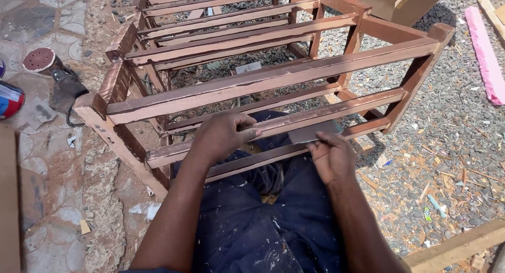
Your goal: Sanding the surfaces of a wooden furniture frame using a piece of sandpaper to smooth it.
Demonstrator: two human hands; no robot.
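On the near slat: left hand (pixel 223 136) clamped over a rail of the brown wooden frame (pixel 273 76).
Right hand (pixel 331 157): pinching a grey sandpaper sheet (pixel 314 131) against the same slat.
Far left: disc sander (pixel 52 73) on the ground.

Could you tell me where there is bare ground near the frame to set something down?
Paved ground left of the wooden frame is fairly open below the sander. Gravel on the right is strewn with scraps. Both hands crowd the near slats.

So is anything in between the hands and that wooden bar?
Nothing visible. The left hand rests right on the wooden bar, and the right hand presses a grey sheet flat against it.
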